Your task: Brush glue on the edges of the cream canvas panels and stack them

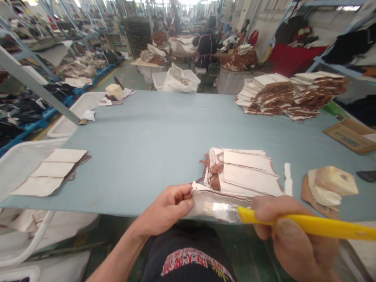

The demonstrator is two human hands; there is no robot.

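Observation:
My left hand [169,205] pinches the left corner of a cream fabric panel [198,203] at the front edge of the table. My right hand [296,239] is wrapped round the yellow handle of a paintbrush [246,215]. The brush's bristles are coated in something white and lie over the panel, just right of my left fingers; whether they touch it I cannot tell. Behind the panel lies a small stack of cream fabric pieces [249,160] with brown cords [216,168] at its left end. Part of the panel is hidden behind the brush and right hand.
The blue-grey table [141,129] carries a cream piece with cords [51,172] at left and a large pile of cream and brown pieces [293,94] at back right. At right are a cut-open container [335,180], a white strip [288,178] and a cardboard box [352,135].

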